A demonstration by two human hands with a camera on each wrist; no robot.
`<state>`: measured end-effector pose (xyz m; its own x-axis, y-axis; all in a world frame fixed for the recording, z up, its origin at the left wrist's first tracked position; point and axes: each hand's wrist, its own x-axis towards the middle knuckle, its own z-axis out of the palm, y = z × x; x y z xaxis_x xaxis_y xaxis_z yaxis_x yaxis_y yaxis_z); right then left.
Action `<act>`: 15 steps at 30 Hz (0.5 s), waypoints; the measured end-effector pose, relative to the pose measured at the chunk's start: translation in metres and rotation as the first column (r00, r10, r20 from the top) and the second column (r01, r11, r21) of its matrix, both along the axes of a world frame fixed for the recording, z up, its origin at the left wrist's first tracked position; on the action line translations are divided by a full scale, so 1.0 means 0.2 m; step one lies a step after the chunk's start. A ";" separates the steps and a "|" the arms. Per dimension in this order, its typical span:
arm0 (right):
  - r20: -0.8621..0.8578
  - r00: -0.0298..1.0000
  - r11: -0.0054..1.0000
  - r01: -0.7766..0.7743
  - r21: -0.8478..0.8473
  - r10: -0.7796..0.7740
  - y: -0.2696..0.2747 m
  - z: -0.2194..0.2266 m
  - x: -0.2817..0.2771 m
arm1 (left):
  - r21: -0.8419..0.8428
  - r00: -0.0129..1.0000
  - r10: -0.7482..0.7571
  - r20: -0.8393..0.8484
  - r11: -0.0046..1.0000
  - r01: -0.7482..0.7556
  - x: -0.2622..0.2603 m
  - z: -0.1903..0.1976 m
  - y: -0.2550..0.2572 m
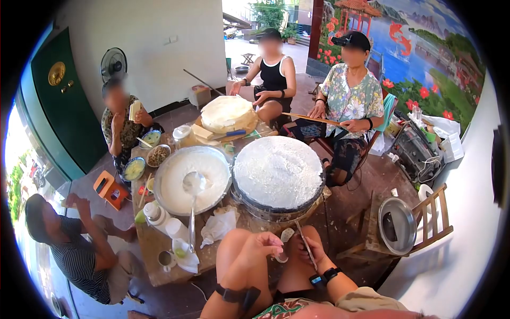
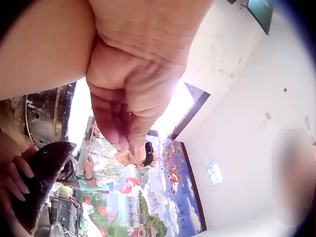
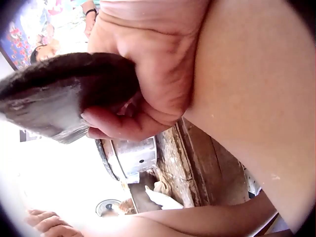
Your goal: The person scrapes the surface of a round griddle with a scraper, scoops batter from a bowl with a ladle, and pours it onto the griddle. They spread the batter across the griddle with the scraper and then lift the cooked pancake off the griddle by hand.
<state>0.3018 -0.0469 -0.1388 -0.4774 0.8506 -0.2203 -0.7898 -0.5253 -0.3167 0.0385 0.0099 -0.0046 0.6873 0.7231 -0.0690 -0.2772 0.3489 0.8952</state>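
Note:
A round griddle (image 1: pixel 279 173) covered in white, crumbly-looking batter sits at the table's edge, in front of the knees. Below it, my right hand (image 1: pixel 314 252) grips a thin, dark, curved scraper (image 1: pixel 306 245), seen edge-on. The right wrist view shows the scraper (image 3: pixel 69 96) broad-side, with my right hand's fingers (image 3: pixel 116 124) curled round it. My left hand (image 1: pixel 260 249) is raised over the left knee, its fingers curled in and their tips close to the thumb. Nothing shows in my left hand (image 2: pixel 140 84) in the left wrist view.
Left of the griddle stand a large batter bowl (image 1: pixel 164 204) with a ladle (image 1: pixel 192 223), white bottles (image 1: pixel 154 212) and a crumpled cloth (image 1: pixel 219 226). Stacked flatbreads (image 1: pixel 228 113) lie at the back. Several people sit around. A metal basin (image 1: pixel 409 242) rests on a chair at right.

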 end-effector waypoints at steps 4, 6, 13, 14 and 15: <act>0.038 0.999 1.000 0.015 -0.001 -0.015 0.00 0.02 0.00 | -0.006 0.999 0.001 -0.048 1.000 -0.001 0.00 0.02 0.00; 0.048 0.999 1.000 0.024 -0.010 -0.024 0.00 0.00 0.00 | -0.021 1.000 -0.013 0.002 1.000 0.013 0.01 0.01 0.00; 0.015 0.999 0.999 0.029 -0.043 -0.028 0.00 0.02 -0.01 | 0.050 1.000 0.020 0.012 0.999 -0.021 0.02 0.04 0.00; 0.009 0.999 0.999 0.031 -0.043 -0.031 0.01 0.02 -0.01 | 0.040 0.999 0.029 0.024 0.999 -0.030 0.02 0.04 0.00; 0.002 0.999 0.998 0.033 -0.044 -0.033 0.01 0.02 -0.01 | 0.031 0.999 0.037 0.036 0.999 -0.038 0.02 0.03 0.00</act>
<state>0.3002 -0.0451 -0.1354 -0.4486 0.8555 -0.2586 -0.8066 -0.5122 -0.2952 0.0430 0.0097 0.0018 0.6610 0.7501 -0.0218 -0.3212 0.3090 0.8952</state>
